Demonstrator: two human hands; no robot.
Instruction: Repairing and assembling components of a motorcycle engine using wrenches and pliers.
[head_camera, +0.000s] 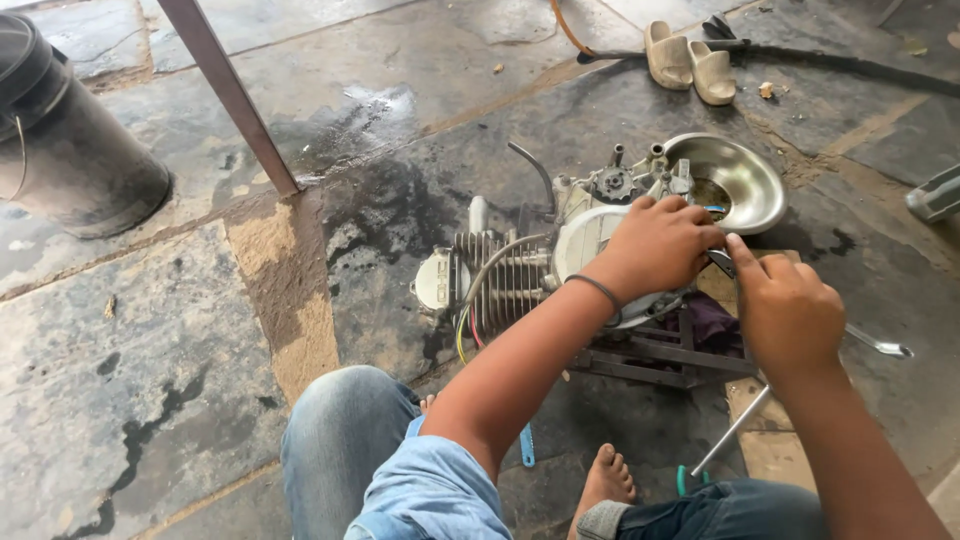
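Observation:
A small motorcycle engine (520, 265) with cooling fins lies on a dark metal frame (660, 360) on the stone floor. My left hand (660, 240) rests curled on the engine's round side cover, a dark band on its wrist. My right hand (785, 310) is beside it at the engine's right edge, closed around a metal wrench (880, 345) whose shiny end sticks out to the right. The wrench head is hidden between my two hands.
A steel bowl (740, 180) sits behind the engine. A pair of beige sandals (690, 60) and a hose lie farther back. A dark bucket (60, 140) stands at the left, a slanted metal bar (235, 100) nearby. Loose tools (730, 430) lie by my bare foot (605, 480).

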